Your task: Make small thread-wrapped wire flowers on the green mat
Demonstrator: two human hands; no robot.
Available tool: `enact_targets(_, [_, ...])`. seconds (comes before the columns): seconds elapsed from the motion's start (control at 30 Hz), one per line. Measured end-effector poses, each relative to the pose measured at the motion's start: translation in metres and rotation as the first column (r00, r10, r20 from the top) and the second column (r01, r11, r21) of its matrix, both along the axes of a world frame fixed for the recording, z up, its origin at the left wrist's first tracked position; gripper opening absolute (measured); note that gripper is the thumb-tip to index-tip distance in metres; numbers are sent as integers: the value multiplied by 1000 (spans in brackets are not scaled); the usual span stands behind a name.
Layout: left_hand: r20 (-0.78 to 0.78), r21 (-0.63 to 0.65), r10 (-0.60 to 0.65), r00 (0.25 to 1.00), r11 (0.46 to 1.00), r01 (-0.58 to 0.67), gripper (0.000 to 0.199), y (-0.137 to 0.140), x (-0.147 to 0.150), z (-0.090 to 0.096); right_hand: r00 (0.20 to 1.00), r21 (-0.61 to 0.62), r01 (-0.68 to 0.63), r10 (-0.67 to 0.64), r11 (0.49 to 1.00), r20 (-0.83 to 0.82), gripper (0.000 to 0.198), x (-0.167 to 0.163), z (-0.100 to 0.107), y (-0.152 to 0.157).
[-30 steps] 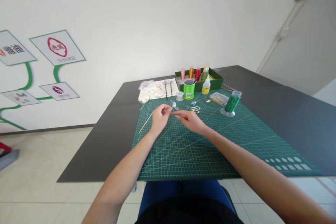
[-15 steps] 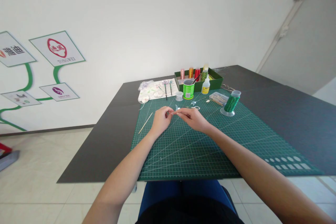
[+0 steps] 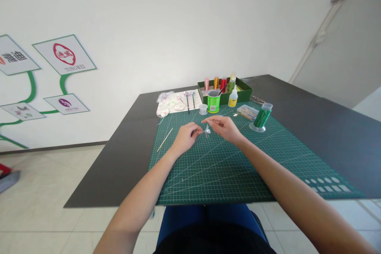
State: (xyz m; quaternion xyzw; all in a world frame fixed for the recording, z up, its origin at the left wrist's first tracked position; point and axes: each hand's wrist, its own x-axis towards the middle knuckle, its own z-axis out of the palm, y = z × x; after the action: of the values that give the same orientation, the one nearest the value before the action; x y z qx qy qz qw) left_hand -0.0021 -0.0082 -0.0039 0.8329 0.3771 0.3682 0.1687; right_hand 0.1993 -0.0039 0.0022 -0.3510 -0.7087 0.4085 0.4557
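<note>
My left hand (image 3: 187, 135) is closed in a pinch at the middle of the green cutting mat (image 3: 214, 170). Between its fingertips is a small pale blue-white flower (image 3: 207, 130) with thin petals pointing to the right. My right hand (image 3: 225, 127) hovers just beyond and to the right of it, fingers stretched toward the left, apart from my left fingertips. No held thing shows in the right hand. A thin wooden stick (image 3: 164, 139) lies on the mat left of my left hand.
Behind the hands stand a green can (image 3: 213, 102), a glue bottle (image 3: 233, 97), a small clear spool (image 3: 203, 109) and a dark green box (image 3: 245, 90) of thread spools. A green thread spool (image 3: 262, 117) and a clear case (image 3: 248, 112) are at right. Thin brushes (image 3: 187, 104) lie on white paper (image 3: 166, 105).
The flower has come into clear view at my left fingertips, tilted right. My right hand has moved away from the left one, its fingers now stretched out above the flower.
</note>
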Motion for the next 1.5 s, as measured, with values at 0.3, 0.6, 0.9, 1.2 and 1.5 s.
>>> enact_targets(0.3, [29,-13,-18,999,1000,19,12,-4,3,4,1000,-24,7,-7,1000,-5,41,1,-8,7])
enact_targets(0.6, [104,-43,10,995,999,-6,12,-3,4,3,1000,-87,-13,13,996,-4,41,0,-23,17])
enact_targets(0.9, [181,-84,34,983,996,-19,8,-1,2,0,985,-185,-141,118,973,-129,44,-2,-25,15])
enact_targets(1.2, [275,-162,39,961,987,6,10,-1,3,1,950,-297,-253,178,921,-257,44,-2,-26,15])
enact_targets(1.5, [371,-208,99,923,978,-21,16,0,2,2,932,-347,-303,201,888,-301,44,-2,-29,15])
